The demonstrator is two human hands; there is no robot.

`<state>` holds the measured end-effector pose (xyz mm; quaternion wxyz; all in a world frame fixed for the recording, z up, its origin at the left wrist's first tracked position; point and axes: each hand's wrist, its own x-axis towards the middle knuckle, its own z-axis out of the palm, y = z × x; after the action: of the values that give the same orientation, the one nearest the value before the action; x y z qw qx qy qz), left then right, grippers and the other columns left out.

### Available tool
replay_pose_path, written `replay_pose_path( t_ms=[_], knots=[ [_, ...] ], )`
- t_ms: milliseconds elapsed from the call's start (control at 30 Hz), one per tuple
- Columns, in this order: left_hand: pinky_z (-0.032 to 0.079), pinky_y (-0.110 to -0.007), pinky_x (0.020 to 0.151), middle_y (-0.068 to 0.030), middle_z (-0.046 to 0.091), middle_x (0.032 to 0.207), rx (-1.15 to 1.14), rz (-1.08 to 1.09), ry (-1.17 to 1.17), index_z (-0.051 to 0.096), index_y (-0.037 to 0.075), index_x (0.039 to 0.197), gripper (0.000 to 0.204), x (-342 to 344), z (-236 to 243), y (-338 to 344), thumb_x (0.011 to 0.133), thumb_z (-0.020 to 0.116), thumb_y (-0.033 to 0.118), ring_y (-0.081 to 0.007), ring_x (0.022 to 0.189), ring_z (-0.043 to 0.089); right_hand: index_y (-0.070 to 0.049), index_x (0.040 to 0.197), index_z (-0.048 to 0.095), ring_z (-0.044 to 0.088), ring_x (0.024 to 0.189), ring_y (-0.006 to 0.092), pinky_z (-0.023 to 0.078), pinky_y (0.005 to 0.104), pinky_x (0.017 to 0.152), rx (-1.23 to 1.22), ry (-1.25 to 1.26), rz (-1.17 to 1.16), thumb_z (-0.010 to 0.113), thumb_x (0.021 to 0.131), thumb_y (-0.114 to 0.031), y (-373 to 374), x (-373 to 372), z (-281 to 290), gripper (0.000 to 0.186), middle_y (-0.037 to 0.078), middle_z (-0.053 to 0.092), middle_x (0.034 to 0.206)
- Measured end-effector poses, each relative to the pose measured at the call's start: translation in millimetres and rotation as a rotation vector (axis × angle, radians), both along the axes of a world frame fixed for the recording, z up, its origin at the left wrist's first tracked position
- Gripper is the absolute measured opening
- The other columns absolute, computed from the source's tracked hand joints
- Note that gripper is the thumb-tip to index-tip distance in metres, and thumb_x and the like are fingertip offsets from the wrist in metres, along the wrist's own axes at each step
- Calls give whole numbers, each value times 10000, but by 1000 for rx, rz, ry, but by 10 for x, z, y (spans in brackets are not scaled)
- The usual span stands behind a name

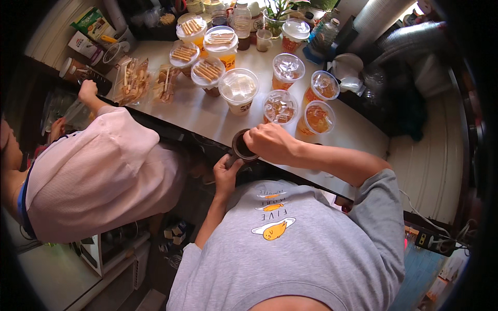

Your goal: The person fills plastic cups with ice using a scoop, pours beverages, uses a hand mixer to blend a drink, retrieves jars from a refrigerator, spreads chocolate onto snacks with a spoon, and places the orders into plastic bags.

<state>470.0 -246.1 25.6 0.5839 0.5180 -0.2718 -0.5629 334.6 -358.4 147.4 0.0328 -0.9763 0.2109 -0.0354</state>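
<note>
At the table's near edge, a dark round cup (243, 146) sits between both hands: right hand (270, 142) clamped over its rim, left hand (226, 175) curled around its handle from below. Just beyond, four iced amber drinks (280, 108) stand uncovered near the right edge. Farther back, cups topped with wafer sticks (207, 71) look finished. By my read, the topping work is partly done. A neighbour in pink (98, 176) reaches toward the far left corner.

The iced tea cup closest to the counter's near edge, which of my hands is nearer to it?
Right. Your right hand grips the dark round container just below-left of that iced tea cup; your left hand is lower, under the container.
</note>
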Motion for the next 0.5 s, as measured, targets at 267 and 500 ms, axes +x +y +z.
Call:
replay_pose_path(
  t_ms=[267,500],
  knots=[
    [432,-223,701,-2,602,809,-131,101,85,587,8,834,58,73,259,148,806,616,49,-63,742,535,3,754,532,593,662,245,493,349,574,63,-353,170,579,663,-110,-32,164,-6,153,105,552,671],
    [434,-232,704,72,404,630,-122,307,92,406,106,610,304,193,568,-15,817,621,44,-32,619,410,32,756,520,610,693,306,501,363,600,332,-77,-12,583,687,-86,-187,311,446,150,142,573,700]
  ],
)
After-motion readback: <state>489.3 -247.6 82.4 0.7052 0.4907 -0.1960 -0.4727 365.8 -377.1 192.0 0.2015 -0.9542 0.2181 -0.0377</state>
